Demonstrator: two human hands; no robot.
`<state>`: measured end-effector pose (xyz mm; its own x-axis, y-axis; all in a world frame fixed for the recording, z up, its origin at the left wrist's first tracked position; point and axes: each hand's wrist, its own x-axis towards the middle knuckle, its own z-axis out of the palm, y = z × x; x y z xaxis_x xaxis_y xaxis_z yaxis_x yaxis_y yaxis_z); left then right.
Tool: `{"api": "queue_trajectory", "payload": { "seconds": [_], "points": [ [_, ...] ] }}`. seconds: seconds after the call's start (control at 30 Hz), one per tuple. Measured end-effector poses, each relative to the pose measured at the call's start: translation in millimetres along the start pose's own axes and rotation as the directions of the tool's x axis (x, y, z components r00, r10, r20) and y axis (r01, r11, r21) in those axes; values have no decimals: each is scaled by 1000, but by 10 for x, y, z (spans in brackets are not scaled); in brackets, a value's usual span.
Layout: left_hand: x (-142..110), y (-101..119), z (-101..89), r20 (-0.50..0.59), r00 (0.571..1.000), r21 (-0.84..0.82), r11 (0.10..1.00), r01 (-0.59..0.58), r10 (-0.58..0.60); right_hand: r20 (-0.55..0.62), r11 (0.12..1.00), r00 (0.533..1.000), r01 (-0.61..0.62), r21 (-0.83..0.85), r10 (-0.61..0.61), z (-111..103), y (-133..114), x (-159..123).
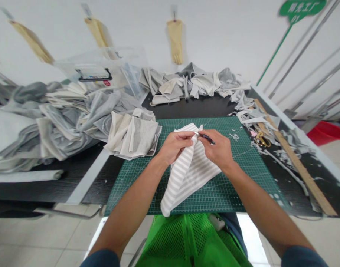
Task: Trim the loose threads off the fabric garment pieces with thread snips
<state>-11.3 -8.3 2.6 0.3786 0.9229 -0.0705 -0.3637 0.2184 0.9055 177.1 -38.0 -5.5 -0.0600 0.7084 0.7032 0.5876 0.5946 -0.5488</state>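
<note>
A grey-and-white striped cloth (196, 170) lies partly folded over the green cutting mat (142, 185), one corner reaching the mat's front edge. Its upper edge is raised and pinched by my left hand (175, 145), thumb against fingers. Close beside it, my right hand (218, 148) is closed around a small dark-handled tool (208, 139). The tool's tip end is at the cloth's edge, between both hands; its exact kind is too small to make out. Fingertips of the two hands nearly meet there.
Stacked cloth pieces (136, 135) overlap the mat's left edge, near a large grey fabric heap (61, 115). A clear plastic box (103, 70) and scrap pile (192, 83) stand behind. Gold-handled scissors (261, 139), a wooden ruler (295, 157) and trimmings lie right.
</note>
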Motion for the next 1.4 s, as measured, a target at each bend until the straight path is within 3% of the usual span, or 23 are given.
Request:
{"api": "queue_trajectory", "payload": {
  "seconds": [0.2, 0.5, 0.6, 0.77, 0.83, 0.93, 1.0, 1.03, 1.13, 1.2, 1.23, 1.27, 1.33, 1.4],
  "points": [
    [-4, 20, 9, 42, 999, -15, 1000, 25, -24, -21, 976, 984, -175, 133, 180, 12, 68, 7],
    [-3, 21, -13, 152, 988, 39, 999, 23, -28, 180, 876, 923, -379, 297, 339, -48, 76, 66],
    [-30, 72, -17, 196, 980, 79, 997, 18, -33, 81, 857, 903, -427, 289, 422, -58, 70, 74],
    [-83, 122, -64, 362, 926, 364, 931, -31, -111, -137, 927, 918, -362, 95, 372, -91, 84, 113],
    [-74, 133, -100, 333, 932, 407, 913, -4, -144, -163, 936, 923, -350, 30, 350, -112, 105, 123],
    [-35, 176, -152, 181, 980, 321, 947, 20, -82, -110, 921, 914, -389, 27, 390, -162, 117, 128],
    [-16, 215, -165, 65, 997, 237, 971, 13, -29, 49, 864, 875, -483, 144, 481, -214, 86, 132],
    [-14, 232, -162, 32, 999, 200, 980, 8, -15, 179, 802, 832, -554, 223, 524, -245, 57, 137],
    [-39, 258, -124, 59, 998, 69, 998, 5, -9, 607, 541, 625, -765, 351, 491, -343, -54, 158],
    [-63, 258, -98, 101, 995, -17, 1000, 15, -13, 740, 435, 530, -829, 351, 414, -389, -110, 174],
    [-69, 256, -93, 103, 995, -40, 999, 18, -14, 750, 415, 525, -835, 361, 403, -399, -123, 181],
    [-70, 252, -93, 88, 996, -42, 999, 18, -14, 725, 413, 548, -825, 386, 417, -401, -125, 185],
    [-54, 243, -110, 31, 1000, 0, 1000, 1, -1, 575, 461, 658, -752, 470, 487, -380, -103, 186],
    [-28, 234, -135, -28, 999, 66, 998, -24, 26, 351, 559, 767, -636, 532, 538, -342, -66, 175]
  ]
}}
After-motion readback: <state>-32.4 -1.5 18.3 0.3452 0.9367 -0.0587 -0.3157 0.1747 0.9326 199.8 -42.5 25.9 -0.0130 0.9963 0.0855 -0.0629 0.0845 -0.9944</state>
